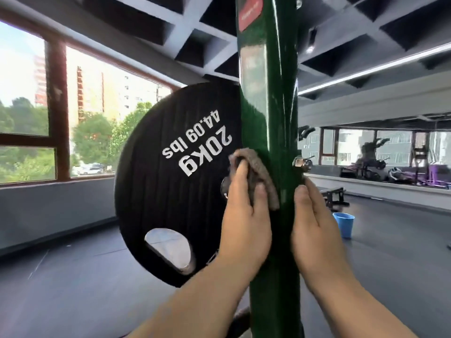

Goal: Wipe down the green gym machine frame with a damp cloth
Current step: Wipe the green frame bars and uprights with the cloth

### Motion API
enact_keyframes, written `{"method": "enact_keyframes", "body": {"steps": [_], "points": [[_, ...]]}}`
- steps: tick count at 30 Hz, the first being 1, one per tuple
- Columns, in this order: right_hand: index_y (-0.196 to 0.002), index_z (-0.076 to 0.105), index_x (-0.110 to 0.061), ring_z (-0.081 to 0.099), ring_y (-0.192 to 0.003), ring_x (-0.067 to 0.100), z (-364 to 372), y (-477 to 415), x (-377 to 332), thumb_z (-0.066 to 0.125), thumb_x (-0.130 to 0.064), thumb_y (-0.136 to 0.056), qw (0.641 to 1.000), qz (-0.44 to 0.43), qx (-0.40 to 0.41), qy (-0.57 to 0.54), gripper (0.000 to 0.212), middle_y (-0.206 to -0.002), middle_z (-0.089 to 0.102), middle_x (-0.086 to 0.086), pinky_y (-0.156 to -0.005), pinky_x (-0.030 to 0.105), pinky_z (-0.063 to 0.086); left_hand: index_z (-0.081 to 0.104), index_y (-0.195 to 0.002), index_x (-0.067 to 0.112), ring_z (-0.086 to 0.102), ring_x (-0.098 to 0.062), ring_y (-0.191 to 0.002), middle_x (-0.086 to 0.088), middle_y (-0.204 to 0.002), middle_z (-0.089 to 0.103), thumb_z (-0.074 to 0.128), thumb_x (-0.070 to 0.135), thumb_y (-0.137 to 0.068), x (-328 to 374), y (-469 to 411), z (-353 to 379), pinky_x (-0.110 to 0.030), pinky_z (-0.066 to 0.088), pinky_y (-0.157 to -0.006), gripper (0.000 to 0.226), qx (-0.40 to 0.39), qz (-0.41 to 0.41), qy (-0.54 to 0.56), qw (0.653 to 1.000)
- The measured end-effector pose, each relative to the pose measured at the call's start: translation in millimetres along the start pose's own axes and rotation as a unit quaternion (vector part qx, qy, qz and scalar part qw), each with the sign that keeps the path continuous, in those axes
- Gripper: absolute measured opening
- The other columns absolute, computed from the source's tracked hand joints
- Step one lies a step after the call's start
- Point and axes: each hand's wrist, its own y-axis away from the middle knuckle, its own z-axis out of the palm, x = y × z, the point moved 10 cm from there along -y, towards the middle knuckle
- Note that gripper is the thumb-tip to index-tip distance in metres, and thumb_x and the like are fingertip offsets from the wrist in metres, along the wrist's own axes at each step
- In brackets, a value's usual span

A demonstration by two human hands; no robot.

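Gym: beside the "20kg 44.09 lbs" plate, left hand pinches cloth to green frame; right hand grips it.

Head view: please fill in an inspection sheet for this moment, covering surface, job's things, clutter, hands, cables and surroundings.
Surface: frame, a glossy green upright post with a red label near the top.
Job's things: cloth, brown-grey, bunched against the frame's left side.
Clutter: blue bucket on the floor, right of the frame.
Hands: left hand grips the cloth and presses it to the frame; right hand holds the frame's right edge, thumb on the front.
Cables: nothing seen.
Surroundings: black 20kg plate left of the frame; windows at left.
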Motion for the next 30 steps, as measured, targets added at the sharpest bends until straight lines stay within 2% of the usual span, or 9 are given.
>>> {"method": "enact_keyframes", "body": {"steps": [3,7,11,13,17,21,24,26,30], "points": [[-0.136,0.050,-0.043,0.050,-0.114,-0.013,-3,2,-2,0.035,-0.038,-0.104,1.000,-0.009,-0.010,0.010,0.036,-0.121,0.054,-0.035,-0.092,0.007,0.033,0.012,-0.148,0.045,0.008,0.038,-0.118,0.040,-0.140,0.012,0.037,0.027,-0.104,-30,47,17,0.012,0.009,-0.091,0.054,-0.031,-0.009,-0.026,0.999],[-0.142,0.048,-0.038,0.047,-0.126,-0.003,-5,4,-2,0.034,-0.037,-0.105,0.999,-0.002,-0.027,0.029,0.040,-0.134,0.054,-0.025,-0.106,0.020,0.034,-0.005,-0.146,0.048,0.002,0.016,-0.139,0.033,-0.151,-0.001,0.036,0.026,-0.104,-52,76,21,0.007,0.005,-0.095,0.062,-0.055,-0.047,-0.081,0.994],[-0.120,0.046,-0.057,0.049,-0.107,-0.011,-3,5,-8,0.035,-0.037,-0.104,0.998,0.007,-0.053,0.037,0.028,-0.113,0.049,-0.039,-0.089,0.008,0.033,0.006,-0.154,0.035,-0.005,0.023,-0.132,0.020,-0.161,0.002,0.032,0.022,-0.105,-9,31,8,0.011,-0.001,-0.092,0.057,-0.045,0.032,-0.116,0.992],[-0.103,0.042,-0.062,0.046,-0.092,-0.022,0,6,-11,0.034,-0.039,-0.104,0.997,0.009,-0.068,0.038,0.024,-0.102,0.041,-0.047,-0.077,0.002,0.033,0.012,-0.156,0.029,0.000,0.014,-0.139,0.014,-0.163,0.006,0.031,0.022,-0.106,17,-9,-2,0.011,-0.002,-0.091,0.054,-0.030,0.067,-0.141,0.987],[-0.114,0.041,-0.061,0.050,-0.100,-0.012,-1,6,-6,0.033,-0.038,-0.106,0.998,0.008,-0.065,0.026,0.026,-0.106,0.050,-0.036,-0.089,0.020,0.039,0.015,-0.156,0.030,0.022,-0.009,-0.145,0.008,-0.161,0.020,0.031,0.023,-0.106,28,-38,-9,-0.008,0.014,-0.107,0.053,0.014,0.056,-0.086,0.995],[-0.113,0.039,-0.063,0.046,-0.105,-0.024,-2,15,-3,0.033,-0.034,-0.105,0.998,-0.014,-0.028,0.054,0.031,-0.110,0.049,-0.040,-0.088,0.000,0.031,-0.011,-0.150,0.037,-0.012,0.010,-0.144,0.024,-0.156,-0.019,0.024,0.028,-0.106,-24,45,25,-0.020,0.005,-0.121,0.057,-0.039,0.053,-0.092,0.994],[-0.124,0.042,-0.058,0.049,-0.121,-0.005,-3,19,6,0.033,-0.035,-0.105,1.000,-0.014,-0.010,0.026,0.031,-0.124,0.055,-0.030,-0.101,0.018,0.035,-0.027,-0.139,0.037,-0.031,0.024,-0.126,0.036,-0.137,-0.038,0.023,0.033,-0.105,-66,86,35,-0.001,-0.009,-0.108,0.060,-0.081,0.021,-0.151,0.985],[-0.131,0.041,-0.055,0.048,-0.123,-0.006,-1,24,15,0.033,-0.034,-0.106,1.000,-0.003,-0.011,0.014,0.034,-0.127,0.053,-0.032,-0.105,0.021,0.035,-0.029,-0.136,0.035,-0.034,0.029,-0.118,0.040,-0.131,-0.038,0.023,0.035,-0.105,-70,87,31,0.006,-0.011,-0.098,0.060,-0.106,0.003,-0.177,0.979],[-0.114,0.040,-0.071,0.043,-0.117,-0.022,3,30,23,0.033,-0.033,-0.106,0.999,0.018,-0.038,-0.033,0.039,-0.115,0.046,-0.051,-0.110,0.025,0.035,-0.004,-0.155,0.028,-0.012,0.010,-0.139,0.025,-0.153,-0.023,0.025,0.032,-0.106,-8,19,11,-0.013,0.005,-0.112,0.057,-0.060,0.106,-0.173,0.977]]}}
